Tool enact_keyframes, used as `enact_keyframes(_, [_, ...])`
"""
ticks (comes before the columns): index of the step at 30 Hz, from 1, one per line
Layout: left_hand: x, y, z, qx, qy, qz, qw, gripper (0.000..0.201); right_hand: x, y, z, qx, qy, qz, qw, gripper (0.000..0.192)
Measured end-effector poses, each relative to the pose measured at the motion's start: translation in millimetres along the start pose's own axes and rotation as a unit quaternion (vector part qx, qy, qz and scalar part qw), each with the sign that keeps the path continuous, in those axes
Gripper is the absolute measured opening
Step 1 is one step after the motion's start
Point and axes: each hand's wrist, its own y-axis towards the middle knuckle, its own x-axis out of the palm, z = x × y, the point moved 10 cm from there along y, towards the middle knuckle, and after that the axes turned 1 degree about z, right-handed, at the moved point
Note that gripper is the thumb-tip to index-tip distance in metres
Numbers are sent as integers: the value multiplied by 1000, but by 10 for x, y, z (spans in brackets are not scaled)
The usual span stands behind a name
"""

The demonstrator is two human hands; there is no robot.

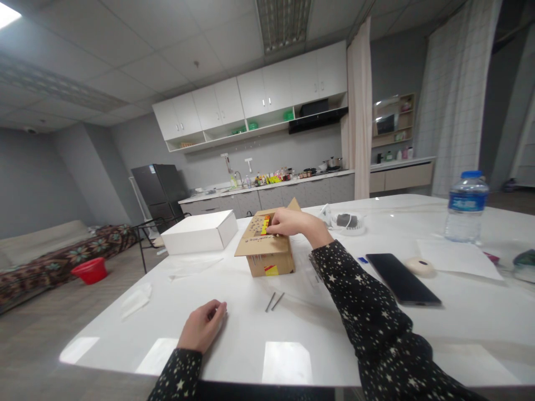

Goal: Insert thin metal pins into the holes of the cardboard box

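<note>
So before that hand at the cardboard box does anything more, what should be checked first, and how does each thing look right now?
1. Right hand on the cardboard box: ok, fingers at its open top.
2. Grip on the yellow and red item: cannot tell.
3. Left hand out of the way: ok, resting on the white table.
4. Two thin metal pieces apart from the box: ok.
5. Phone beside the sleeve: ok, lying flat.

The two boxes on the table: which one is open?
The brown cardboard box is open; its flaps stand up and the right hand reaches into it. The white box to its left is closed.
</note>
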Motion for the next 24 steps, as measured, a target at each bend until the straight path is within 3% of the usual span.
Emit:
enact_keyframes(7, [-6,0,-5,5,-1,6,1000,51,-7,9,-13,-4,-5,8,1000,32])
enact_keyframes(12, [-18,7,-24,7,-1,6,1000,51,-91,-54,-181,-35,-6,41,999,32])
enact_keyframes(18, [-64,-1,-60,5,-6,7,1000,50,-194,-215,-707,-138,17,95,986,23])
enact_keyframes(24, [-120,-7,-98,11,15,-35,999,48,147,-489,-1485,-270,-22,59,961,21])
